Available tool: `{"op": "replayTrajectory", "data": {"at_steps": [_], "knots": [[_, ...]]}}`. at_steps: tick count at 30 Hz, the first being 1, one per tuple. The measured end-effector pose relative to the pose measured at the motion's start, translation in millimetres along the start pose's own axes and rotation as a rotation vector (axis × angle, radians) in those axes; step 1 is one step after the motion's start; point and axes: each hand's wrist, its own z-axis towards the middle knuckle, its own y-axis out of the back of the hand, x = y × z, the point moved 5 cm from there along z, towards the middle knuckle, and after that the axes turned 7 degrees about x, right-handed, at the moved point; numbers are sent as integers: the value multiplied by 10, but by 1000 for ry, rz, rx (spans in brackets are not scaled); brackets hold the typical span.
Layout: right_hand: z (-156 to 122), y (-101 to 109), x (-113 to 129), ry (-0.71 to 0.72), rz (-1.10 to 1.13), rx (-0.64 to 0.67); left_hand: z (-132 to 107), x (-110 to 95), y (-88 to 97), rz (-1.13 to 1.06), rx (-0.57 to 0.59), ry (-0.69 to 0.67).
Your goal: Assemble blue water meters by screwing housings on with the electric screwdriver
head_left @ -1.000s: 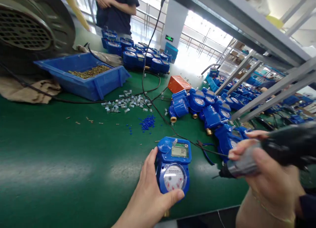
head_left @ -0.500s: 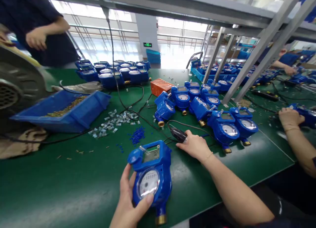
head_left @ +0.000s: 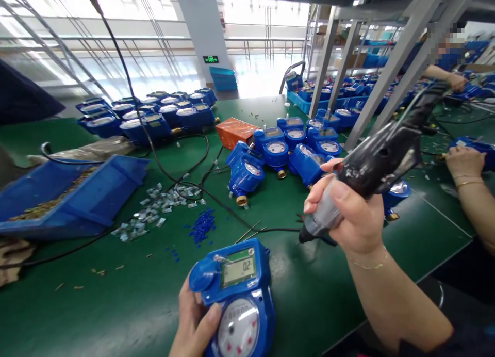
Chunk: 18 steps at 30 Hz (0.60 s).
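My left hand point(head_left: 195, 323) grips a blue water meter point(head_left: 235, 295) at the near edge of the green table point(head_left: 116, 295); its small display reads 02 and its round dial faces up. My right hand point(head_left: 353, 215) is wrapped round a black and grey electric screwdriver point(head_left: 371, 171), held in the air to the right of the meter with its tip pointing down and left. The screwdriver's black cable point(head_left: 162, 174) runs back across the table and up to the top left.
Several more blue meters point(head_left: 278, 153) lie in a cluster at centre, others point(head_left: 147, 114) stand at the back left. An orange box point(head_left: 234, 131), a blue bin point(head_left: 77, 197) of brass parts, metal clips point(head_left: 149, 210) and blue caps point(head_left: 201, 225) lie about. A co-worker's hand point(head_left: 462, 163) works at right.
My right hand has picked the screwdriver up off the table and raised it. The meter in my left hand has come nearer and lower. The view has swung to the right.
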Motion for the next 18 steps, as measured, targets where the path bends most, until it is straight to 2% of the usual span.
{"op": "replayTrajectory", "data": {"at_steps": [3, 5, 9, 14, 18], "knots": [[31, -140, 39, 97, 172, 26, 117, -26, -13, -87, -1, 123], [46, -222, 21, 110, 223, 33, 170, -46, -48, -105, 29, 147], [82, -368, -36, 94, 281, 45, 215, -51, -104, -61, 79, 126], [142, -535, -37, 91, 213, 104, 201, -72, -130, 68, 39, 53], [172, -579, -7, 80, 145, 107, 188, -107, -155, 112, 17, 53]]}}
